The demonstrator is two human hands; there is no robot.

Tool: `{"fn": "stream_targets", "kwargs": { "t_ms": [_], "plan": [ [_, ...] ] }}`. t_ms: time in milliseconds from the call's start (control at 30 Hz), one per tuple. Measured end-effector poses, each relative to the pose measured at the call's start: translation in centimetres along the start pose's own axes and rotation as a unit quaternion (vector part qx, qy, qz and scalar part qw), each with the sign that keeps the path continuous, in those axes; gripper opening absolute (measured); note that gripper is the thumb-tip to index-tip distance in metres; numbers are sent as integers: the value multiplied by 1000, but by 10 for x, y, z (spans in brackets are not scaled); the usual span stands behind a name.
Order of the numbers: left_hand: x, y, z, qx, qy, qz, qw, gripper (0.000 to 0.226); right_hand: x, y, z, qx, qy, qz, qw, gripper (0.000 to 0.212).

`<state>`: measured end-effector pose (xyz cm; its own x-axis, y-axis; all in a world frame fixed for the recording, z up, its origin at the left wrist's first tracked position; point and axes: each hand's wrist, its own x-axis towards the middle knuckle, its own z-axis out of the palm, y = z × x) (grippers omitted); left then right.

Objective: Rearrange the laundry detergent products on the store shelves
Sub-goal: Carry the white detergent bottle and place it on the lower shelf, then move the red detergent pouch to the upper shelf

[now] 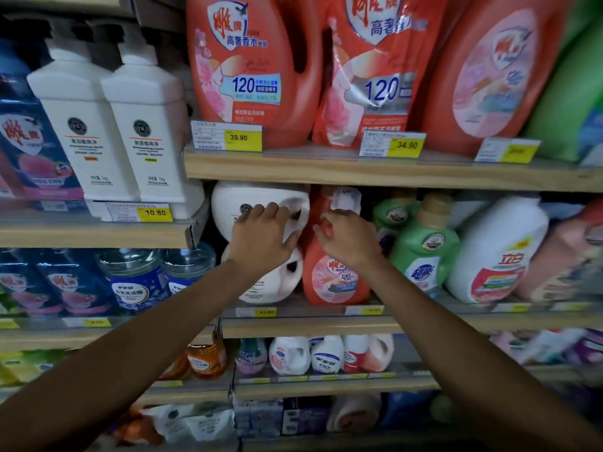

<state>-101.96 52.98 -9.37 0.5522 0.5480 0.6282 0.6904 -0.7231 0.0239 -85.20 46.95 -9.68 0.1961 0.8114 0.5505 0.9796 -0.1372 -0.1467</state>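
Wooden shelves, mid tier: white jug (257,207) stacked on another, likely heavy, slick; handle best. Left hand (261,236) fingers spread on it; right hand (349,238) curled on red bottle (332,275).

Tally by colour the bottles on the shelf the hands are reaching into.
White jugs: 3
Red bottle: 1
Green bottles: 2
Total: 6, not counting the blurred pink item at far right.
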Motion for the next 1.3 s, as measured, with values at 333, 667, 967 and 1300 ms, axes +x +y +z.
{"fn": "stream_targets", "kwargs": {
  "t_ms": [333,667,967,1300],
  "plan": [
    [40,49,-81,38,31,92,995,26,-1,15,-108,-102,52,-43,992,27],
    [118,70,-156,92,150,99,979,48,46,21,-197,-114,173,-33,978,28],
    [145,85,-139,159,69,61,983,60,80,46,-196,-120,125,34,984,53],
    [165,86,-102,58,-1,-70,996,90,116,74,-166,59,33,105,992,69]
  ]
}}
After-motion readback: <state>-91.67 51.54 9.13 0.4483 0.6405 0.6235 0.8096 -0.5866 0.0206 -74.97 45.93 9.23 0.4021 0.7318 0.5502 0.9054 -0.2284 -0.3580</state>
